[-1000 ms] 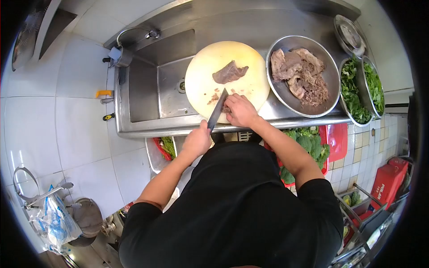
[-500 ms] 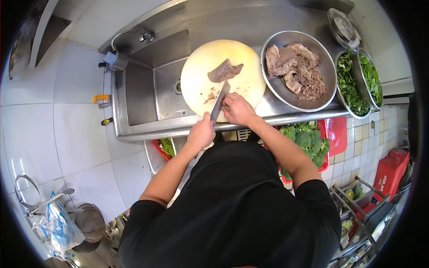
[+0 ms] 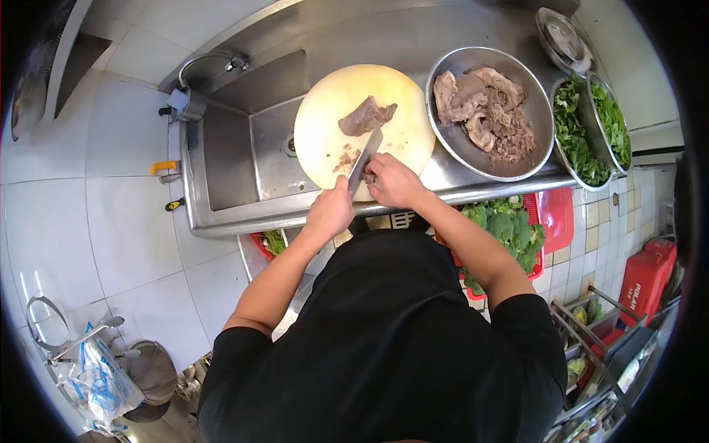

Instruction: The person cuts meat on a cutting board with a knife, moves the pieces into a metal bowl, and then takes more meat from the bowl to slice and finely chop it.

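Observation:
My left hand is closed around the handle of a kitchen knife, its broad blade slanting up and to the right over the round, pale cutting board. Right beside the blade, my right hand has its fingers curled down on a small piece of meat, mostly hidden under them. A larger chunk of brown cooked meat lies on the board just beyond the knife tip. Small meat scraps are scattered left of the blade.
Right of the board stands a metal bowl with large meat pieces and chopped meat. Farther right are containers of leafy greens. The sink is at left. Below the counter edge, broccoli fills a red basket.
The whole view has shifted slightly. Both hands stay together at the board's near edge, the knife close to the right fingers. The large chunk lies in the same place on the board.

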`<action>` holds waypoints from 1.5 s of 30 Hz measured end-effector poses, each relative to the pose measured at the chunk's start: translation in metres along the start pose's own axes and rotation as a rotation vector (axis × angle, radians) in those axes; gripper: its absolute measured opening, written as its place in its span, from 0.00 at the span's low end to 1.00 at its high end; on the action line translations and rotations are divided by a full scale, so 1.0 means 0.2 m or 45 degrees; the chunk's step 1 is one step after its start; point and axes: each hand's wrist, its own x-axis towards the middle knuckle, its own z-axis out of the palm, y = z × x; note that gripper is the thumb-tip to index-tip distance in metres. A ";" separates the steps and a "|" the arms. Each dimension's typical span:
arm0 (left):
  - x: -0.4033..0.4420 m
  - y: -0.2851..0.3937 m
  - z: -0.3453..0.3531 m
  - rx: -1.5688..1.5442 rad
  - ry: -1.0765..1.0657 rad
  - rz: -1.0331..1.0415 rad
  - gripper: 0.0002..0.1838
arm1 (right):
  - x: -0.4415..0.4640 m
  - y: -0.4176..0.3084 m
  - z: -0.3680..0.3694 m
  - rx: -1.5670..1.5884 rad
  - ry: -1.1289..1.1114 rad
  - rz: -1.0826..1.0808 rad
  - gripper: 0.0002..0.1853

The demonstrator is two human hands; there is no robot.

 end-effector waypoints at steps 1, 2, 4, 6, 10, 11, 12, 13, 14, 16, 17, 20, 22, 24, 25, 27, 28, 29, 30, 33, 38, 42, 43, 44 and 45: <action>-0.03 0.00 -0.04 0.023 -0.016 0.016 0.13 | -0.01 -0.03 -0.03 0.030 0.047 0.018 0.09; -0.09 0.01 -0.06 0.028 -0.049 -0.017 0.13 | -0.02 -0.04 -0.04 0.062 0.094 0.040 0.09; -0.20 0.02 -0.09 0.048 -0.124 -0.077 0.13 | -0.02 0.01 -0.02 0.030 0.055 0.062 0.08; -0.16 0.00 0.04 0.028 -0.118 -0.113 0.13 | -0.03 0.06 0.01 -0.002 0.035 0.076 0.08; 0.01 0.05 0.03 0.028 -0.052 -0.034 0.13 | -0.05 0.08 0.03 -0.043 -0.009 0.073 0.08; 0.04 0.06 0.00 0.031 -0.033 -0.003 0.13 | -0.05 0.07 0.02 -0.053 -0.026 0.071 0.08; 0.05 0.06 -0.04 0.014 -0.021 0.029 0.13 | -0.04 0.04 -0.02 -0.095 0.031 0.063 0.09; 0.03 0.07 -0.08 0.014 -0.022 0.026 0.13 | -0.05 -0.01 -0.07 -0.136 0.090 0.060 0.10; -0.01 0.07 -0.12 0.017 -0.029 0.023 0.13 | -0.06 -0.04 -0.09 -0.173 0.150 0.063 0.11; -0.07 0.06 -0.13 0.025 -0.038 0.010 0.13 | -0.07 -0.03 -0.07 -0.087 0.094 0.153 0.11; -0.09 0.05 -0.12 0.026 -0.033 0.002 0.13 | -0.08 -0.02 -0.06 -0.047 0.068 0.202 0.11; -0.16 0.05 -0.10 0.046 -0.055 0.001 0.12 | -0.08 0.03 0.04 -0.147 0.112 0.175 0.10; -0.20 0.05 -0.07 0.052 -0.102 0.010 0.13 | -0.09 0.05 0.04 -0.190 0.076 0.177 0.10; -0.29 0.01 -0.07 0.053 -0.138 -0.055 0.13 | -0.08 0.05 0.06 -0.221 0.044 0.167 0.10; -0.25 0.01 -0.03 0.035 -0.111 -0.039 0.13 | -0.07 0.05 0.06 -0.240 0.028 0.158 0.10; -0.17 -0.01 0.10 -0.001 -0.047 -0.029 0.13 | -0.08 0.06 0.06 -0.273 0.001 0.140 0.10; -0.11 0.00 0.11 -0.012 0.016 0.018 0.15 | -0.08 0.05 0.06 -0.290 -0.007 0.134 0.09; -0.05 0.00 0.10 0.014 0.011 0.061 0.14 | -0.07 0.05 0.06 -0.309 -0.016 0.125 0.09; -0.01 0.01 0.09 0.036 0.009 0.094 0.14 | -0.08 0.05 0.06 -0.234 0.014 0.127 0.09; -0.05 0.03 -0.06 0.090 -0.050 0.084 0.14 | -0.08 0.05 0.01 -0.102 0.092 0.123 0.08; -0.16 0.00 0.08 0.056 -0.101 -0.015 0.14 | -0.13 0.09 0.02 -0.184 0.069 0.145 0.08; -0.07 0.03 0.07 0.022 -0.060 0.047 0.14 | -0.12 0.07 0.00 -0.223 -0.016 0.113 0.08; -0.05 0.04 0.02 0.043 -0.054 0.075 0.14 | -0.12 0.07 -0.01 -0.218 0.030 0.103 0.07; -0.08 0.05 -0.03 0.074 -0.084 0.066 0.13 | -0.12 0.06 -0.01 -0.212 0.080 0.099 0.07; -0.13 0.06 -0.07 0.079 -0.120 0.029 0.14 | -0.13 0.06 -0.02 -0.204 0.131 0.103 0.07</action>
